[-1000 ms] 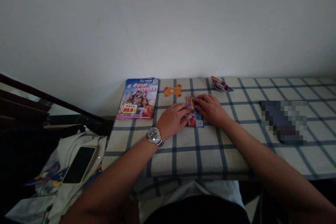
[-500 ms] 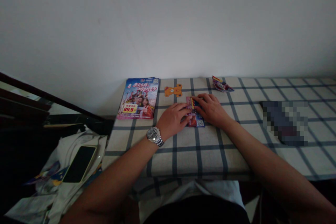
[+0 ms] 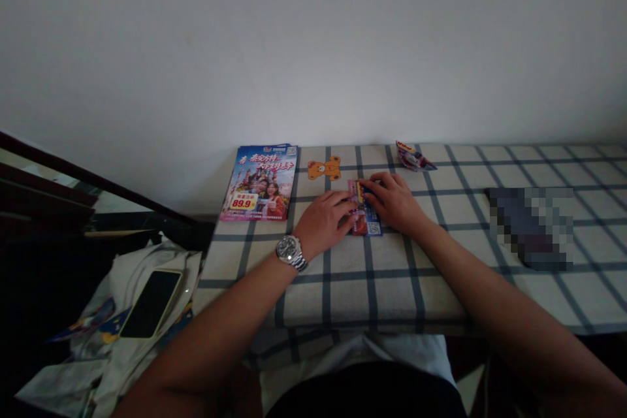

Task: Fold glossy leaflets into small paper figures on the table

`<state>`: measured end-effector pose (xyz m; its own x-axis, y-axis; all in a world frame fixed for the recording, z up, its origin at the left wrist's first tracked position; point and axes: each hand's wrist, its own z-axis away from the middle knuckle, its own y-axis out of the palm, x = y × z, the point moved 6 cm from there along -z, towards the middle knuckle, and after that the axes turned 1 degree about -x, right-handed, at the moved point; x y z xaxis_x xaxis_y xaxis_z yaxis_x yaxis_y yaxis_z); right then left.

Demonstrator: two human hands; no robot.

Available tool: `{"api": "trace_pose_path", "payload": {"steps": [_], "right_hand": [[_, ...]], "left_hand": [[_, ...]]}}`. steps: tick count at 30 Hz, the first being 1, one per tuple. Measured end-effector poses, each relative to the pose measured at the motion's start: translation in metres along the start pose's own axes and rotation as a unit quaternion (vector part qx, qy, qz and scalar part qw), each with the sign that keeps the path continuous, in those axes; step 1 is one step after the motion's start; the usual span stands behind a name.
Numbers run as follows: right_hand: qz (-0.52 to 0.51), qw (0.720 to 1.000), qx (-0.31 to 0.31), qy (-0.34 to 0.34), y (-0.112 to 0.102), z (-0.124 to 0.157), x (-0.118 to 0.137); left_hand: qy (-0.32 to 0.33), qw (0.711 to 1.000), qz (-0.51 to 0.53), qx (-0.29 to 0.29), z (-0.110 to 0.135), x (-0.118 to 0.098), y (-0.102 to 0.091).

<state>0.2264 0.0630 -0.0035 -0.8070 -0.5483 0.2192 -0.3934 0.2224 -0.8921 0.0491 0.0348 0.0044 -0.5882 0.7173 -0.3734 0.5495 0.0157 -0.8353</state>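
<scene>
A small folded colourful leaflet (image 3: 366, 221) lies on the checked tablecloth (image 3: 392, 274). My left hand (image 3: 326, 222), with a metal watch on its wrist, rests on the leaflet's left edge, fingers lying flat. My right hand (image 3: 394, 201) presses on the leaflet's upper right part, fingers bent down onto the paper. Both hands cover much of the leaflet.
A stack of flyers (image 3: 259, 183) lies at the table's far left, an orange bear cutout (image 3: 323, 168) beside it. A folded paper shape (image 3: 412, 157) sits near the wall. A blurred dark object (image 3: 531, 225) lies to the right. A phone (image 3: 151, 304) rests on cloth at lower left.
</scene>
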Motion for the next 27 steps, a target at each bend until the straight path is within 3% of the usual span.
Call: {"api": "trace_pose_path", "payload": {"steps": [15,27], "right_hand": [[-0.058,0.998,-0.016,0.012,-0.007,-0.003,0.0],[0.0,1.0,0.019,0.0,-0.007,-0.008,0.008]], "left_hand": [[0.001,1.0,0.0,-0.003,0.001,0.0,0.002],[0.0,1.0,-0.004,-0.001,-0.001,-0.004,0.0]]}}
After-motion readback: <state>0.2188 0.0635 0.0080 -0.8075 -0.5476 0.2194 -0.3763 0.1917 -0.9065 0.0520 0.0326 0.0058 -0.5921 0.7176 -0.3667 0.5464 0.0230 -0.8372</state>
